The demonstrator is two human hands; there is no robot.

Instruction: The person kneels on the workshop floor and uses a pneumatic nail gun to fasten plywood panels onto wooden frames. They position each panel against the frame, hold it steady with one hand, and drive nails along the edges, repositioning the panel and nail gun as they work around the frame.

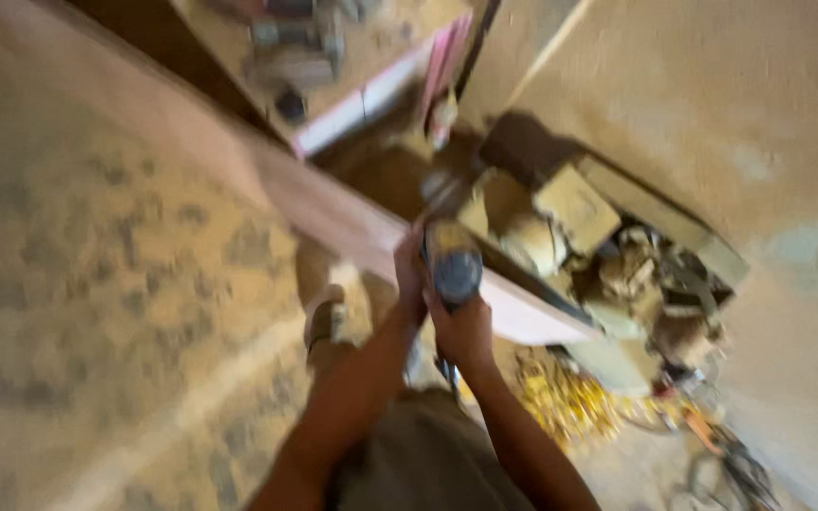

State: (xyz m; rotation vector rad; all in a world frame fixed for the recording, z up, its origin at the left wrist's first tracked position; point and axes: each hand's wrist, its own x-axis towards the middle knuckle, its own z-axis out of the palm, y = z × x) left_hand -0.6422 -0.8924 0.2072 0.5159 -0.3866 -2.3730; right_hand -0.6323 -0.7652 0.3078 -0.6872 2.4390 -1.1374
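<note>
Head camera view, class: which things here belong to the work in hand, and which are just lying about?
In hand:
power tool
left hand
right hand
long board

Lying about:
wood offcuts
yellow heap
cluttered bench

Power tool against a long board

A cylindrical hand-held power tool [453, 257], yellowish body with a round grey-blue rear end, points away from the camera, its front blurred, at the near edge of a long pale pinkish board [333, 213] that runs diagonally from upper left to lower right.
</note>
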